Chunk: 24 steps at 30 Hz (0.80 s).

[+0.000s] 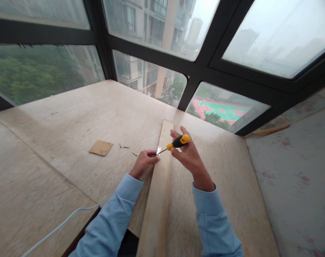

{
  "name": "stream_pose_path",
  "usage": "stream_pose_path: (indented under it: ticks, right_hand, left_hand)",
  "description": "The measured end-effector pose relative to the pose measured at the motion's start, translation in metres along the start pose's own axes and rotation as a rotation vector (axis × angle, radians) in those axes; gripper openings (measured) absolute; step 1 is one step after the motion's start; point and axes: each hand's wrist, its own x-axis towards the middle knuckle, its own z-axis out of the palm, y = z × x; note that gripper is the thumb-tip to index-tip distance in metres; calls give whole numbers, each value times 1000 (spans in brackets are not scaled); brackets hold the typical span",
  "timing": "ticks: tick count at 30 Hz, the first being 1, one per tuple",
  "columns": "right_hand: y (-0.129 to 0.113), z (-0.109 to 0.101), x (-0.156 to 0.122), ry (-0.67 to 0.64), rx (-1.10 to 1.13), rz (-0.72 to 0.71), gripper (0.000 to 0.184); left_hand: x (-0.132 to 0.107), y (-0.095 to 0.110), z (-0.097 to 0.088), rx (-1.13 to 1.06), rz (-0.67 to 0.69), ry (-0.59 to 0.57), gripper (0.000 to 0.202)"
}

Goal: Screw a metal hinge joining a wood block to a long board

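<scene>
A long pale wooden plank (158, 200) lies lengthwise in front of me, with a small silver metal hinge (158, 150) at its left edge. My left hand (144, 161) is closed at that edge, its thumb and fingertips pressing the near end of the hinge. My right hand (190, 157) holds a screwdriver (178, 141) with a black and yellow handle, loosely between thumb and partly stretched fingers. The screwdriver's shaft slants down left, its tip at the hinge. Whether a screw is under the tip, I cannot make out.
Several loose screws (126, 147) lie left of the plank, beside a small square wooden piece (101, 147). A white cable (63, 223) crosses the marble-patterned surface (57, 142) at lower left. Dark-framed windows (151, 53) rise behind, and a floral-papered wall (293, 175) stands on the right.
</scene>
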Motion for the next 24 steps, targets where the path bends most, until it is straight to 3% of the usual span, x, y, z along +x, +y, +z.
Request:
stream_pose_path:
  ticks: [3, 6, 10, 14, 17, 20, 24]
  right_hand:
    - [-1, 3, -1, 117, -200, -16, 77]
    - [-3, 3, 2, 213, -310, 85, 60]
    - [3, 1, 6, 191, -135, 123, 45]
    - [10, 5, 6, 49, 33, 17, 66]
    - [8, 9, 5, 186, -211, -4, 68]
    - [3, 8, 4, 321, -368, 72, 59]
    - [1, 4, 5, 287, -191, 121, 45]
  left_hand:
    - [0, 1, 0, 14, 10, -14, 35]
    - [0, 0, 0, 14, 11, -12, 34]
    - [1, -1, 0, -8, 2, -11, 36]
    - [1, -1, 0, -7, 2, -22, 37]
    - [0, -1, 0, 12, 10, -23, 35]
    - [0, -1, 0, 13, 9, -26, 34]
    - [-1, 0, 0, 15, 0, -7, 36]
